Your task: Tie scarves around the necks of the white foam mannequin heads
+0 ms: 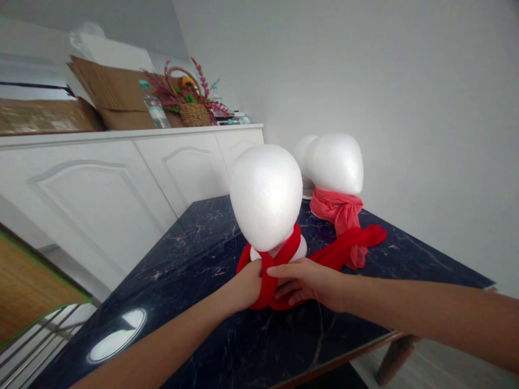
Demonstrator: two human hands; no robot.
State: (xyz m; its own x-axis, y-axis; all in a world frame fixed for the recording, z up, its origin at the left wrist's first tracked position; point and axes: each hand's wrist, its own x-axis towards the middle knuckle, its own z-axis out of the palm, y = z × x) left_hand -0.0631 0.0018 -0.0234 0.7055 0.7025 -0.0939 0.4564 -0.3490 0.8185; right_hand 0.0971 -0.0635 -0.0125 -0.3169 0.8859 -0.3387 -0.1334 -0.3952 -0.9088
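A white foam mannequin head stands on the dark table with a red scarf looped around its neck. My left hand reaches in behind a front band of the scarf, which hides its fingers. On the other side of that band, my right hand pinches the red fabric between thumb and fingers, its lower fingers loosely curled. One red tail of the scarf stretches across the table to the right. Beyond it, a second foam head wears a coral-pink scarf knotted at the neck.
The dark marbled table has its near edge at lower right. Another white head is partly hidden behind the second one. Along the left, a white cabinet carries cardboard, a bottle and a flower basket. A chair stands lower left.
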